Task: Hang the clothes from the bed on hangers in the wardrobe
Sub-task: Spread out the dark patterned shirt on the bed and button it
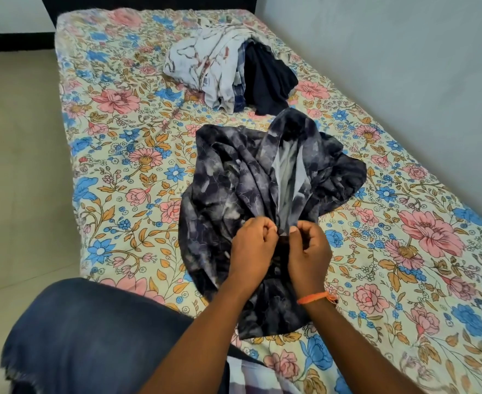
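Lying lengthwise up the bed [120, 143], dark shirt [234, 177].

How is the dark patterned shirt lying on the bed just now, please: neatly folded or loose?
Loose and crumpled: the dark patterned shirt sprawls in folds on the bed, both hands pinching its edges.

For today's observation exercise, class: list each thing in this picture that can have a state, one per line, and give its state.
Dark patterned shirt: crumpled on the bed, its front edges pinched by both hands.
Left hand: grip closed on the shirt.
Right hand: grip closed on the shirt.
Pile of clothes: heaped further up the bed, untouched.
Bedsheet: spread out, lightly wrinkled.
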Demonstrator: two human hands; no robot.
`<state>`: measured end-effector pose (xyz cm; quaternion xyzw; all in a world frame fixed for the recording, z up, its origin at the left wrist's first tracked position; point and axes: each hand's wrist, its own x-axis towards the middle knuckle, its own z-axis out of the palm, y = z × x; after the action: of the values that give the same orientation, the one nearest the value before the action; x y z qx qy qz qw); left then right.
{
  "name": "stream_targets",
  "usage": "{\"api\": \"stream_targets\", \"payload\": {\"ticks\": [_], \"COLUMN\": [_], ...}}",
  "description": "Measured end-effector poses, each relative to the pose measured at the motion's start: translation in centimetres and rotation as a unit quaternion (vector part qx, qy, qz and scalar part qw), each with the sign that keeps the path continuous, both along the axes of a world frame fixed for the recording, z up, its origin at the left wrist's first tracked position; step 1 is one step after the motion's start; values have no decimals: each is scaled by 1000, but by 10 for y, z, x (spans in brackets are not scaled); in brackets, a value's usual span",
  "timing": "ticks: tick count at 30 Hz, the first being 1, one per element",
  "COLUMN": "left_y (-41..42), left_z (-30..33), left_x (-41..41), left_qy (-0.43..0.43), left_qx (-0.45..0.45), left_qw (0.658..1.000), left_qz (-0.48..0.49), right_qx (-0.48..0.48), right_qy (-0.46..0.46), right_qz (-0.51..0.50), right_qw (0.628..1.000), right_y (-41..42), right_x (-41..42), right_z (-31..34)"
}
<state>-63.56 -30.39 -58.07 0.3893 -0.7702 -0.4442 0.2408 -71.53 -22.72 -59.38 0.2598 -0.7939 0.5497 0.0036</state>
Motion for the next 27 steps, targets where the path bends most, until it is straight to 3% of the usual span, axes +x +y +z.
{"api": "stream_targets", "payload": {"ticks": [7, 21, 27], "left_y": [1, -2, -2], "left_z": [-1, -1, -5], "left_x": [2, 4, 4], "left_qy": [10, 27, 43], "left_qx": [-8, 14, 37], "left_qw": [1000, 999, 998], "left_qz": [-3, -15, -5], "right_qx": [49, 34, -6], "right_qy": [111, 30, -73], "right_qz": [50, 16, 25], "right_qw": [991, 999, 997], "right_y": [-1, -4, -1], "right_x": [13, 11, 15], "right_z": [-1, -3, 1]}}
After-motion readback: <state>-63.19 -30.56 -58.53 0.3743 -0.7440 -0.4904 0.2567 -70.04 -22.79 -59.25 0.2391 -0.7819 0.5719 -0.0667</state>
